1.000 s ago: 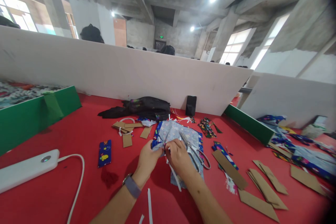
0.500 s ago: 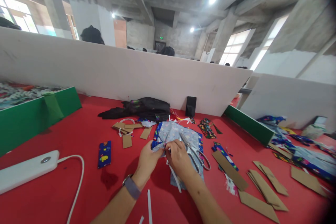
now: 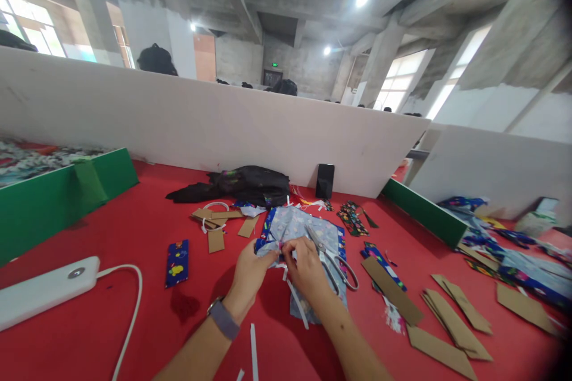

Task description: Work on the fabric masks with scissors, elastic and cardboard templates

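Note:
My left hand (image 3: pixel 250 274), with a watch on its wrist, pinches a small piece of blue patterned fabric (image 3: pixel 267 247) whose pale underside shows. Thumb and fingers of my right hand (image 3: pixel 307 268) are closed at the right end of that same piece, close to the left fingertips. What exactly the right fingertips grip is partly hidden. A narrow white strip (image 3: pixel 298 306) hangs down below the right hand. Under the hands lies a larger blue patterned cloth (image 3: pixel 288 223), pale side up. Metal scissors (image 3: pixel 329 257) rest on it, just right of my right hand.
Cardboard pieces (image 3: pixel 444 348) lie at right, with a fabric strip (image 3: pixel 384 265). A blue patterned rectangle (image 3: pixel 177 263) and a white power bank (image 3: pixel 49 292) with cable are at left. Behind are a black cloth bundle (image 3: pixel 250 183), a phone (image 3: pixel 325 181) and a white partition (image 3: pixel 201 113).
Both hands have shifted very slightly, and the small fabric has turned a little between the fingers, with a pink spot now showing. The scissors and the large cloth stay put.

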Motion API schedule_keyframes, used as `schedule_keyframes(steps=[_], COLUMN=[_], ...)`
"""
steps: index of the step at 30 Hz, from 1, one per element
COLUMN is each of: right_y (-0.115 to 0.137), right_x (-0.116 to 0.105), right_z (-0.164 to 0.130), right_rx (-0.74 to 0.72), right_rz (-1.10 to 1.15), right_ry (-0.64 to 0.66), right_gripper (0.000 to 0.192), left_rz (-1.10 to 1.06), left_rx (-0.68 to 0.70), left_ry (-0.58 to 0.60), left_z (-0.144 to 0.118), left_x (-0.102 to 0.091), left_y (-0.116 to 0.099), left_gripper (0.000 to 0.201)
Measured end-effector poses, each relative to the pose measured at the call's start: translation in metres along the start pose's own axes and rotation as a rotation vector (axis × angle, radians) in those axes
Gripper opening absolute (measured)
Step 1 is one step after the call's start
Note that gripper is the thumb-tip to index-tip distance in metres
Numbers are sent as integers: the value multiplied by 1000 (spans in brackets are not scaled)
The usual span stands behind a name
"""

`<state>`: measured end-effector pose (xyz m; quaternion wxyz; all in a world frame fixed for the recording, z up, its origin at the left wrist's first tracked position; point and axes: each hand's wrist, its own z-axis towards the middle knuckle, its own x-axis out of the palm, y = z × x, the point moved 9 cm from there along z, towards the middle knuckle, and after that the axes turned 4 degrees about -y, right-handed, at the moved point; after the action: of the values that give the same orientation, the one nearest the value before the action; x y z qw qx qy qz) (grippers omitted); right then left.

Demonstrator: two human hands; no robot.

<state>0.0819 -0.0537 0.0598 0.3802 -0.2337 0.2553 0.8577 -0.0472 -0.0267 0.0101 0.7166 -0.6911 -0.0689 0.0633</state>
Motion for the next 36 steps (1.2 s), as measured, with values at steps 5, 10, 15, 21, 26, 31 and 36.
schedule_keyframes(steps=[5,10,15,21,26,31,36], right_y=[-2,4,8,4,-1,-5,-6], right_x=[-2,-2,2,4,0,1,4], right_z=[1,1,-1,-2,-2,-1,-4], right_rx=[28,-16,-60,-35,16,54,60], right_rz=[27,-21,-71,-62,-11,68,75], right_ry=[-15,14,62,40,-5,5,33], right_gripper=[8,9,11,10,9,7,6], left_rz=[2,98,155,187,146,164,294], left_rx=[-19,23,68,93,52,68,124], left_ry=[-4,-16,5,12,-11,-8,-2], left_z=[1,4,4,0,1,4,4], left_x=[-1,-2,0,2,-1,-1,-2], left_y=[1,4,1,-8,-3,0,-7], left_gripper=[30,28,23,19,24,25,18])
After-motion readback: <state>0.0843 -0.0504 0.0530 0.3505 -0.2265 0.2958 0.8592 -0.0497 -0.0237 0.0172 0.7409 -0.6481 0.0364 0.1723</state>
